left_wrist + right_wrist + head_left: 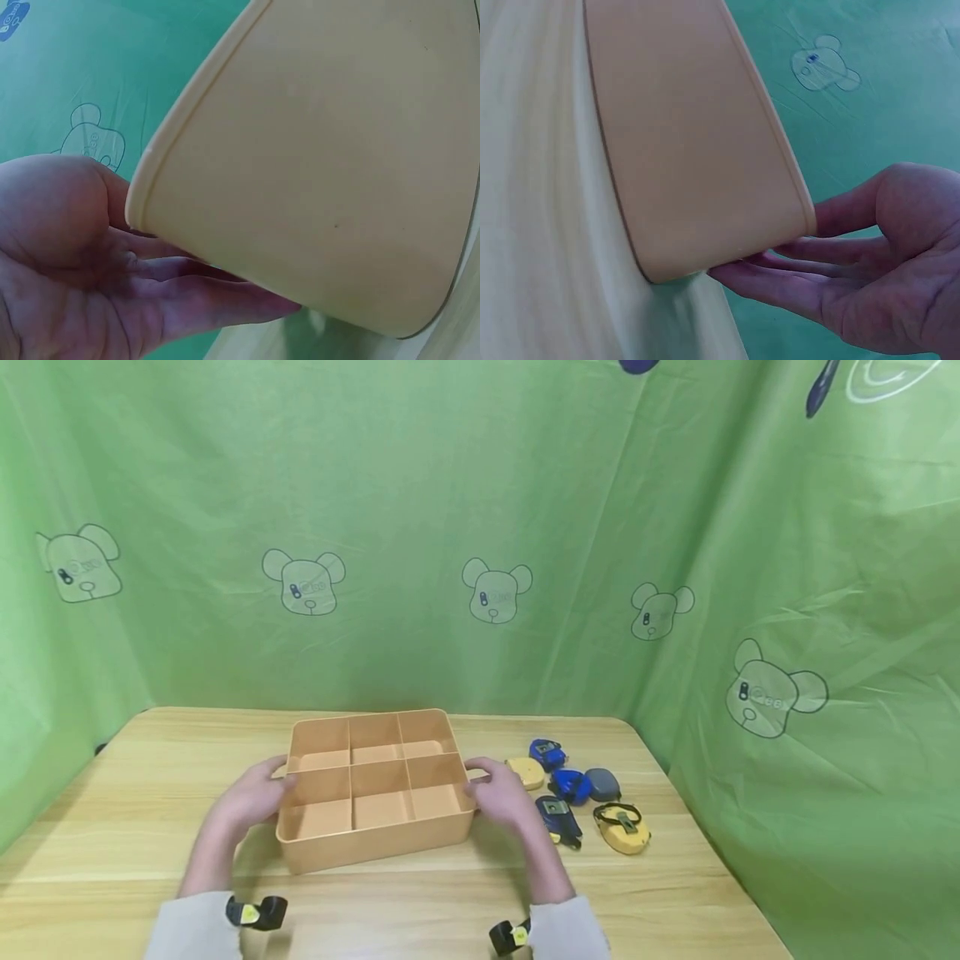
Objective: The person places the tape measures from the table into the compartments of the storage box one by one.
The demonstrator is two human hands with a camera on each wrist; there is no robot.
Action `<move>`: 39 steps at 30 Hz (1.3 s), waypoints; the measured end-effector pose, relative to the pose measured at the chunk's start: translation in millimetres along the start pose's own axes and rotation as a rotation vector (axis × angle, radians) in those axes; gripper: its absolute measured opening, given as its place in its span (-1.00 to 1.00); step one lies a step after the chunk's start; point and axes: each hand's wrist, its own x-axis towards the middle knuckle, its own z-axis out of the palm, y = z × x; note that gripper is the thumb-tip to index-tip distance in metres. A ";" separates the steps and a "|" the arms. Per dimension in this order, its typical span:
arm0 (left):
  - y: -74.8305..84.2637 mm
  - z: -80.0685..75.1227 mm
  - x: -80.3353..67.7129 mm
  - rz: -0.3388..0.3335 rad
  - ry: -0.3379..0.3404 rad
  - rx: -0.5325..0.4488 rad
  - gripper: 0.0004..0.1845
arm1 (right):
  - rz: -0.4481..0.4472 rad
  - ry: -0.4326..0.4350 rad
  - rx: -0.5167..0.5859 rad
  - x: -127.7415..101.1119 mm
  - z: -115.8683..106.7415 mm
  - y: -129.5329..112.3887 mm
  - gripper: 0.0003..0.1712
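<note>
1. Tan plastic six-compartment tray (372,789) rests mid-table (150,827); left hand (251,797) and right hand (501,793) press its end walls with straight fingers, not curled around it.
2. Risk: such flat-palm contact may let the tray slip or tilt.
3. Risk: the right hand could knock the tape measures (573,793) nearby.

Six-compartment orange tray (372,852) near the table's (135,827) middle, left hand (251,795) and right hand (501,795) against its sides; tape measures (581,797) clustered toward the right edge.
</note>
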 end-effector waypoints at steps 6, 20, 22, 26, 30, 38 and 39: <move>1.6 8.5 3.0 0.018 -0.025 -0.055 -0.32 | 0.026 -0.039 0.036 -1.8 -15.4 4.1 -0.47; 2.2 25.5 14.3 0.062 -0.105 -0.184 -0.32 | 0.099 -0.120 0.067 -11.6 -50.2 9.9 -0.42; 1.2 26.3 14.9 0.062 -0.112 -0.187 -0.31 | 0.101 -0.132 0.068 -12.1 -52.5 10.6 -0.40; -0.5 26.9 15.0 0.070 -0.124 -0.195 -0.29 | 0.099 -0.142 0.059 -13.5 -54.1 10.4 -0.36; 0.2 26.8 14.3 0.070 -0.126 -0.201 -0.30 | 0.084 -0.093 -0.004 -12.7 -51.7 10.4 -0.33; 2.0 26.1 12.8 0.069 -0.123 -0.192 -0.30 | 0.040 0.116 0.046 2.3 -29.6 18.3 -0.42; 2.1 26.2 12.9 0.070 -0.123 -0.193 -0.30 | 0.045 0.132 0.042 4.0 -27.4 19.5 -0.42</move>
